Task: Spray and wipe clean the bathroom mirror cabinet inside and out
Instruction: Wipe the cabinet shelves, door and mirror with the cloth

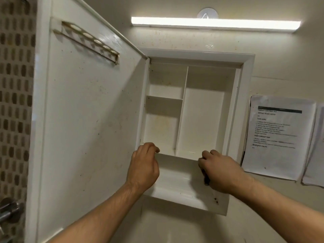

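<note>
Inside speckled white cabinet [192, 53], boxy shelves [164, 99]

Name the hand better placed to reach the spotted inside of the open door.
Left, probably. The left hand sits beside the door, hinged on that side; the right hand is farther off and grips a small dark thing.

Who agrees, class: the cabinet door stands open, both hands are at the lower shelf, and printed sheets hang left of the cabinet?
One slip: in the head view the printed sheets hang right of the cabinet, not left. The rest stands.
</note>
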